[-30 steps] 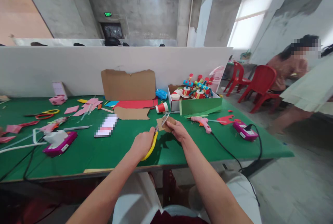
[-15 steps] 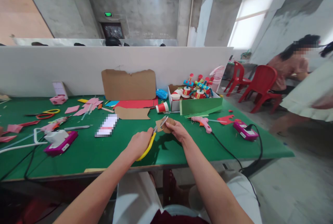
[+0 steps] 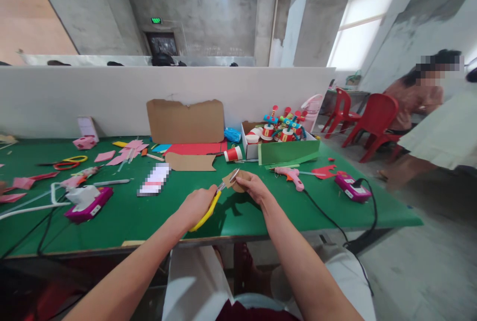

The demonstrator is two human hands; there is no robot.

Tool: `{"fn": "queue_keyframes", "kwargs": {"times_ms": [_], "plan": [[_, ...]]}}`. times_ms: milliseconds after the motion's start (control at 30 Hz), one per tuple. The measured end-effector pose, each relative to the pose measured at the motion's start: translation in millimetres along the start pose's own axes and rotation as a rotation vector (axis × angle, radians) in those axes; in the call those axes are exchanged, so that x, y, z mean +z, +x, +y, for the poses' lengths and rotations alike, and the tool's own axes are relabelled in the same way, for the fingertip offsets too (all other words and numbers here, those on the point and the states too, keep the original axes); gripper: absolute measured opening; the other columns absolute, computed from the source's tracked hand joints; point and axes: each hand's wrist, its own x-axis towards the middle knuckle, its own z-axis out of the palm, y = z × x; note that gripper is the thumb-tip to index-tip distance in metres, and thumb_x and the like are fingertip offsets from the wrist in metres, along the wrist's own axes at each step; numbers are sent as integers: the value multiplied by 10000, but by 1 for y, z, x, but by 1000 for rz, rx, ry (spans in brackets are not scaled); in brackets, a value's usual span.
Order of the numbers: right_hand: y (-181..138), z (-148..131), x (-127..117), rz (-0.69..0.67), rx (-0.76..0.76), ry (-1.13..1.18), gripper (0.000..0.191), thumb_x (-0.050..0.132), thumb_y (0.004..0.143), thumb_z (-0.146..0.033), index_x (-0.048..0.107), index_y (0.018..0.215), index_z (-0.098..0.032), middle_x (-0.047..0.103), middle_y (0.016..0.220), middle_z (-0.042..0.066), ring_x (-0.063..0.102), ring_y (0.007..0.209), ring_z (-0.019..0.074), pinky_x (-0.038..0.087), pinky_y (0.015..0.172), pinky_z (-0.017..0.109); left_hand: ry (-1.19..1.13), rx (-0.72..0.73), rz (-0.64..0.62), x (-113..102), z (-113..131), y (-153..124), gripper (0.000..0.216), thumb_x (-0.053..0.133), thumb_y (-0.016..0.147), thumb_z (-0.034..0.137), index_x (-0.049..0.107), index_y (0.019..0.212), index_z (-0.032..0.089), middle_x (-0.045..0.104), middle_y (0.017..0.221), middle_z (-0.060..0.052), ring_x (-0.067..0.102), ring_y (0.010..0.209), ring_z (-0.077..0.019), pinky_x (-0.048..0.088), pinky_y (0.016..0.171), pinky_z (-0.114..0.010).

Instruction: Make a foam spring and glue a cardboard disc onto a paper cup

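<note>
My left hand (image 3: 197,205) is closed round the yellow handles of a pair of scissors (image 3: 208,206). Its metal blades reach up and right into a small brown cardboard piece (image 3: 233,181). My right hand (image 3: 252,185) pinches that cardboard piece by its right side, just above the green table (image 3: 156,211). Both hands hover over the table's front middle.
A pink glue gun (image 3: 291,176) lies right of my hands, its black cord running to a magenta power strip (image 3: 352,188). A box of red paper-cup toys (image 3: 279,138) stands behind. Cardboard sheets (image 3: 185,121), pink paper scraps and another glue gun (image 3: 84,197) lie left. People and red chairs (image 3: 376,117) are at the right.
My left hand with the scissors has slid slightly down and left along the cardboard. The person at the far right has shifted.
</note>
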Motion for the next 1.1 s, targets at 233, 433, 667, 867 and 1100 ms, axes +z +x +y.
{"fn": "queue_keyframes", "kwargs": {"times_ms": [233, 433, 667, 867, 1100], "plan": [[1, 0, 0, 40, -41, -13, 401, 856, 495, -416, 704, 787, -187, 706, 718, -4, 636, 637, 138, 500, 669, 276, 53, -9, 58, 7, 0, 3, 284, 316, 899, 156, 452, 1148, 160, 688, 931, -174, 678, 885, -320, 494, 724, -419], [2, 2, 1, -7, -51, -83, 416, 850, 487, -433, 708, 785, -181, 694, 690, -1, 615, 594, 138, 492, 574, 259, 59, -8, 82, 11, -3, 10, 255, 320, 903, 197, 446, 1124, 181, 687, 971, -153, 675, 893, -309, 499, 714, -403], [4, 3, -3, 47, -82, -99, 403, 842, 508, -435, 714, 796, -183, 696, 699, 0, 611, 615, 130, 469, 618, 255, 54, -16, 70, 6, 5, 17, 273, 299, 905, 178, 441, 1138, 173, 693, 944, -155, 680, 882, -287, 498, 715, -374], [3, 1, -4, 57, -86, -102, 406, 851, 490, -419, 716, 787, -178, 705, 701, 3, 615, 620, 131, 457, 637, 253, 72, -13, 60, 5, 7, 16, 265, 328, 893, 159, 459, 1122, 175, 695, 927, -156, 683, 884, -280, 499, 724, -363], [2, 0, -2, 48, -61, -97, 403, 862, 461, -408, 720, 765, -185, 707, 691, -6, 617, 612, 125, 468, 638, 250, 74, -2, 65, 7, 6, 13, 274, 318, 901, 167, 463, 1134, 165, 693, 917, -165, 682, 878, -296, 503, 724, -387]]}}
